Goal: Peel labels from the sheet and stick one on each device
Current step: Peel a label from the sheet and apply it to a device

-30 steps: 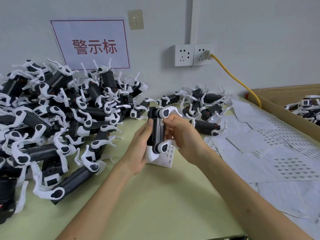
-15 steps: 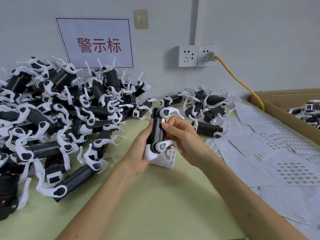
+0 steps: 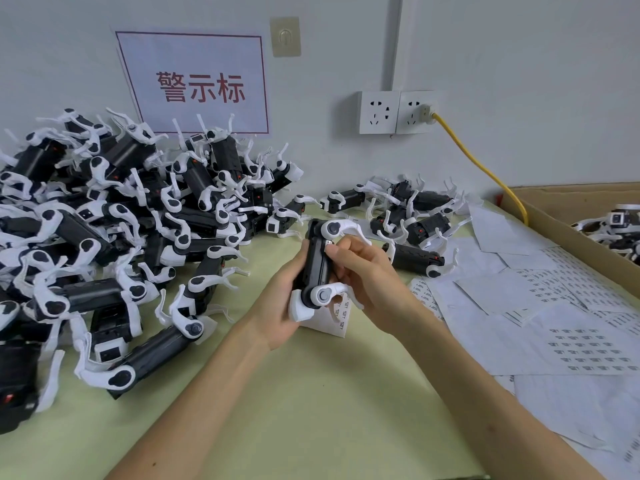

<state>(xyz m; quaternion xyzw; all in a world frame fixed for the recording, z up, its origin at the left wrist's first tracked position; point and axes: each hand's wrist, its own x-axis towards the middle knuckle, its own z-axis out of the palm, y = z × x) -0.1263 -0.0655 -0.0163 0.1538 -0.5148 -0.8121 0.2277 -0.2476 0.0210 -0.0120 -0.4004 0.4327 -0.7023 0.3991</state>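
A black device with white legs stands upright at the table's centre. My left hand grips it from the left and behind. My right hand holds it from the right, its thumb pressing on a small white label near the top of the black body. A small label sheet lies under and behind the device, partly hidden by both hands.
A big heap of like devices fills the left of the table, and a few more lie at the back. Label sheets cover the right side. A cardboard box with devices stands far right. A yellow cable runs from the wall socket.
My right thumb has slid up onto the device's upper body, onto the label. The device stays held in about the same place between both hands.
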